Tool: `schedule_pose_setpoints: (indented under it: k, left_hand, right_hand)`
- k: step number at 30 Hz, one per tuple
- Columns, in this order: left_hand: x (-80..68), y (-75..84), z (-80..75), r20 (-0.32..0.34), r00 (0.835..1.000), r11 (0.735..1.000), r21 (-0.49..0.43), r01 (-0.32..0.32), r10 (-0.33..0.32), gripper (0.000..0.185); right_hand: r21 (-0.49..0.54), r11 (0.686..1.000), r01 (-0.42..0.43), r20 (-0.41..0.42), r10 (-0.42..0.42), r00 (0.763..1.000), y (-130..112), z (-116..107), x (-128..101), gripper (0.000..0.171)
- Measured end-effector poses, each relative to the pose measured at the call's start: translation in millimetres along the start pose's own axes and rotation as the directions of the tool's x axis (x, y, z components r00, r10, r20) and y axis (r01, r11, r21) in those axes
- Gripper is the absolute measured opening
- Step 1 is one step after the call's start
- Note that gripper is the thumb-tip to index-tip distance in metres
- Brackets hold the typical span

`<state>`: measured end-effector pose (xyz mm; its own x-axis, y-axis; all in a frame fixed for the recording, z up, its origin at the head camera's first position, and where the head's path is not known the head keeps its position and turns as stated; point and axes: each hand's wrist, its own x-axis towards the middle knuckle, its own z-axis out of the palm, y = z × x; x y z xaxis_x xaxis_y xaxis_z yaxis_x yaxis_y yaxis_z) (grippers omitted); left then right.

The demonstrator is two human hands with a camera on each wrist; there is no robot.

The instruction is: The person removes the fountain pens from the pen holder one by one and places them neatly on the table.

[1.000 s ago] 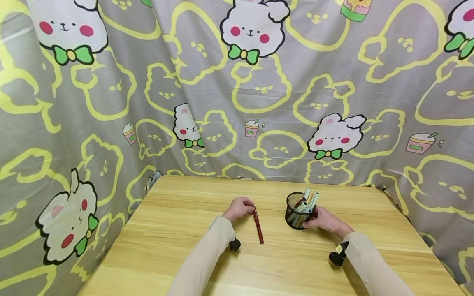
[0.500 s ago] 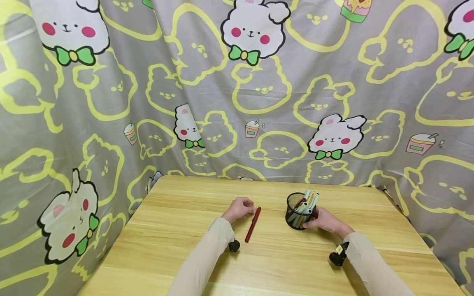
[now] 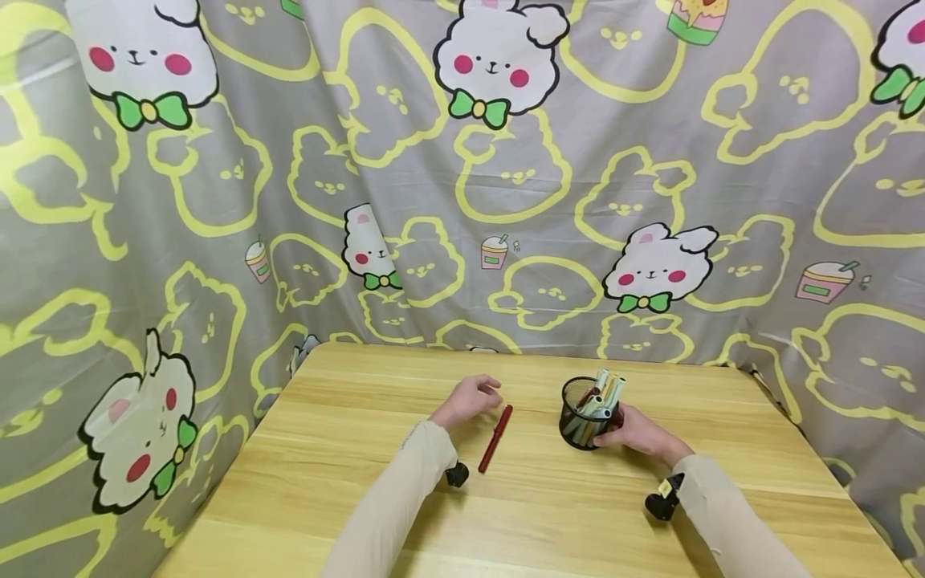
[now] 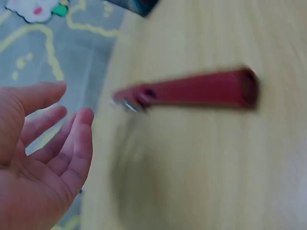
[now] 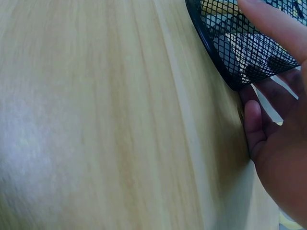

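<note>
Red pen (image 3: 495, 438), long side running near to far, lies on the tabletop (image 3: 549, 514) just right of the left hand (image 3: 470, 400), the nearer hand. That grip is apart and empty; the right hand (image 3: 639, 433) holds the cup (image 3: 569, 425).

Grey fabric (image 3: 433, 185) printed with white bunnies in green bows, yellow animal outlines and pink drink cups hangs in folds along the far, left and right sides of a pale bench (image 3: 549, 506) whose wood grain runs left to right.
</note>
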<state>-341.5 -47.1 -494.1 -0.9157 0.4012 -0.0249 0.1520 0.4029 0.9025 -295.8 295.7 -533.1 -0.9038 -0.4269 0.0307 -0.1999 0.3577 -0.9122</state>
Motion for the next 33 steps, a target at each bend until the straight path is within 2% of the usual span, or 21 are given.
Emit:
schedule_pose_setpoints:
  k: [3,7,11,14,19,24,29,33]
  left_hand:
    - [1.3,17.9,3.6,0.0,0.998,0.997,0.024,-0.069,0.069,0.031]
    - [1.0,41.7,14.3,0.039,0.989,0.989,-0.033,-0.143,0.144,0.031]
    - [0.0,59.3,28.7,0.074,0.979,0.981,-0.072,-0.182,0.188,0.034]
    - [0.6,69.2,38.2,0.066,0.974,0.974,-0.085,-0.212,0.217,0.035]
    - [5.6,76.5,52.7,0.049,0.965,0.961,-0.117,-0.252,0.259,0.032]
    - [10.9,78.4,64.1,0.078,0.958,0.952,-0.155,-0.263,0.278,0.032]
    - [13.8,79.4,71.2,0.098,0.949,0.948,-0.143,-0.285,0.3,0.032]
    - [13.3,81.5,75.0,0.122,0.948,0.953,-0.117,-0.279,0.293,0.036]
  right_hand:
    - [0.006,1.0,0.022,0.009,-0.022,1.0,1,-1,0,0.071]
    - [0.011,1.0,0.015,0.01,-0.015,1.0,1,-2,0,0.071]
    - [0.005,1.0,0.002,0.011,-0.002,1.0,0,-2,-1,0.072]
    - [0.013,1.0,0.003,0.011,-0.003,1.0,-1,-1,-2,0.072]
    - [0.004,1.0,0.004,0.011,-0.004,1.0,-4,0,-3,0.071]
    - [-0.001,1.0,-0.01,0.0,0.01,1.0,-4,0,-3,0.071]
    - [0.009,1.0,-0.006,0.007,0.006,1.0,-3,0,-3,0.072]
    - [0.007,1.0,0.001,0.013,-0.001,1.0,-3,0,-2,0.072]
